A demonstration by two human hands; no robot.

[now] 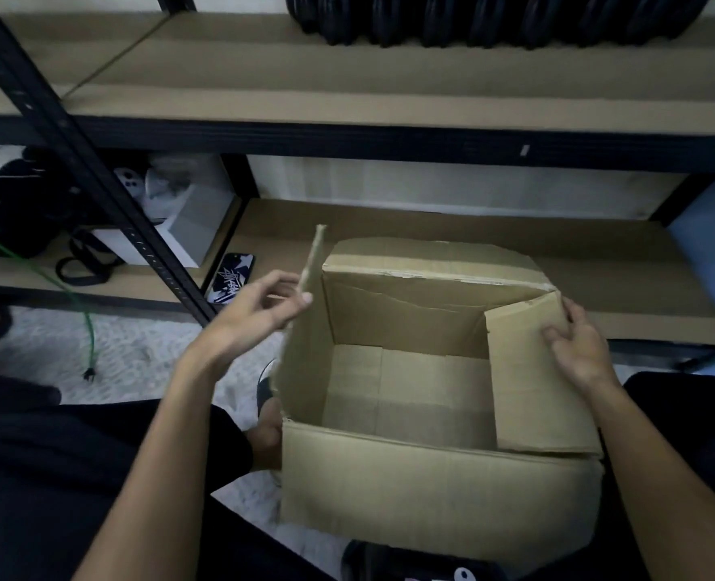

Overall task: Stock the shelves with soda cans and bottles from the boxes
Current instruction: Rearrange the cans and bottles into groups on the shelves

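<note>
Brown cardboard box (431, 496) sits open on the pale floor between the person's knees, just in front of the shelving, and its inside shows only bare bottom panels. The left hand (259, 308) pinches the left flap (311, 262) between thumb and curled fingertips, holding that flap upright along the box's left wall. The right hand (578, 345) grips the right flap (536, 371), thumb laid on its face and fingers hooked over its far edge; this flap is folded inward and slopes down into the box. Behind the box runs the lower shelf (431, 220), lined with cardboard. Above it, the upper shelf (263, 77) carries a row of dark bottles (494, 18) at the top right, their tops out of view. A black steel post (74, 153) slants down on the left. Near its foot lie a phone (232, 278) with a patterned case, a white box (188, 220) and a green cable (53, 287) trailing across the floor.
</note>
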